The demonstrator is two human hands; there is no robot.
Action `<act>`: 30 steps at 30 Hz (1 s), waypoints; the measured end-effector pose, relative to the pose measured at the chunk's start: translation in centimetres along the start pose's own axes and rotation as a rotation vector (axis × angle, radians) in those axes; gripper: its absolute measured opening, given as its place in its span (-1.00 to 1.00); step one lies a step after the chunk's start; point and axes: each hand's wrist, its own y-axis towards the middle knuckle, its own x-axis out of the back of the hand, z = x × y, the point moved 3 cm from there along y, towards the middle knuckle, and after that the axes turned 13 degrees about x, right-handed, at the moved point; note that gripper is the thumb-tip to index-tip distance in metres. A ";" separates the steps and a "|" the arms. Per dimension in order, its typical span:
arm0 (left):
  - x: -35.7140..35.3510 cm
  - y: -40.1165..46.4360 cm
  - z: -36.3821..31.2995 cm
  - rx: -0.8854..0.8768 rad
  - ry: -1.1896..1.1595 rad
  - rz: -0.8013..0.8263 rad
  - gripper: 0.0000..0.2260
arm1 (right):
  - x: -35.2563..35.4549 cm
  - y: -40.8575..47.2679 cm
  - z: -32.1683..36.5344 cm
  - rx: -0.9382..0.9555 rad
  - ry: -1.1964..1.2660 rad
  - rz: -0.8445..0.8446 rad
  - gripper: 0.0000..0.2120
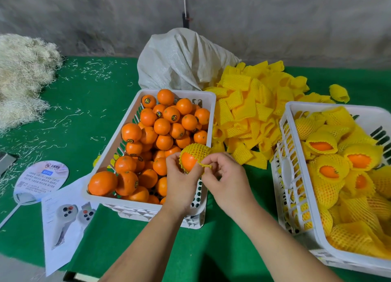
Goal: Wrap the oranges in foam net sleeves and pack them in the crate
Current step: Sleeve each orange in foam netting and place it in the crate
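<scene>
An orange (189, 160) half covered by a yellow foam net sleeve (195, 150) is held above the near right corner of a white crate (110, 152) full of bare oranges (163, 131). My left hand (182, 180) grips the orange from the left side. My right hand (228, 175) pinches the sleeve's open rim at the fruit's right. A loose pile of yellow sleeves (249, 116) lies behind, between the two crates. The white crate on the right (296, 188) holds several wrapped oranges (332, 169).
A grey woven sack (182, 59) stands behind the orange crate. A heap of pale wood wool (23, 78) fills the far left of the green tabletop (93, 103). A round paper fan (40, 180) and a printed sheet (65, 224) lie at the near left.
</scene>
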 end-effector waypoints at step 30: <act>0.3 -0.8 -0.6 -0.037 0.003 0.124 -0.74 | -0.6 -0.2 -2.6 -0.123 0.082 -0.074 -0.43</act>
